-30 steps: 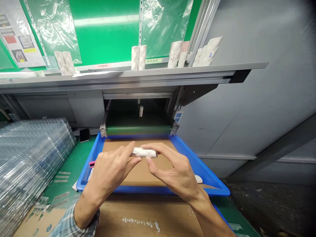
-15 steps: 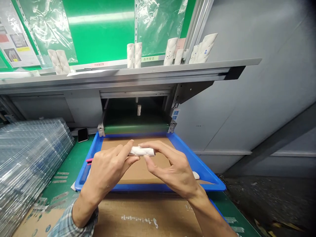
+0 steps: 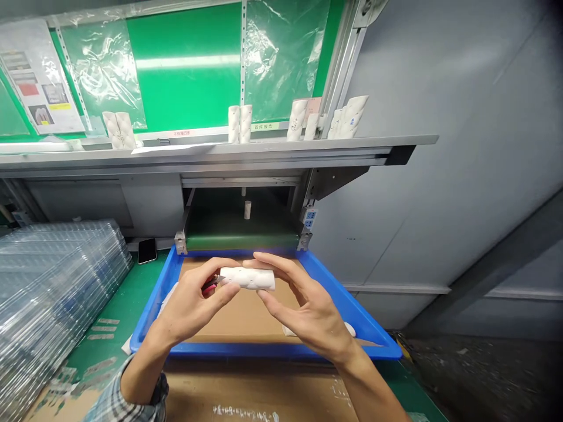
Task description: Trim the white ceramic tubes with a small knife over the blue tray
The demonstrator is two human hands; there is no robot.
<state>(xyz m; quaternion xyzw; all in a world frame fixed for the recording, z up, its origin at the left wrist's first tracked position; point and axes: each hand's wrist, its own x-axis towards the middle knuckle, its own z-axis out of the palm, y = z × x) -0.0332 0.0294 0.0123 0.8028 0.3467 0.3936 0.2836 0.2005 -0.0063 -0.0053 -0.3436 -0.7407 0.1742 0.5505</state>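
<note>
Recorder: State the location of the white tube (image 3: 251,278).

Inspector: Held level above the blue tray (image 3: 281,350), between the left hand (image 3: 191,308) and the right hand (image 3: 310,313).

Recorder: Condition of each grip?

Inspector: Left thumb and forefinger pinch the tube's left end. A pink-handled tool (image 3: 210,287) also sits in that hand (most of it is hidden), its tip at the tube's end. The right hand pinches the other end, fingers along the top and thumb beneath.

Recorder: Surroundings?

Inspector: Brown cardboard (image 3: 246,328) lines the tray. A white piece (image 3: 350,329) lies inside, just beside the right wrist. Beyond the tray's far edge, a small cylinder (image 3: 247,210) stands on the green conveyor belt (image 3: 220,241). A phone (image 3: 146,251) lies left of the belt, near stacked clear plastic trays (image 3: 65,275).
</note>
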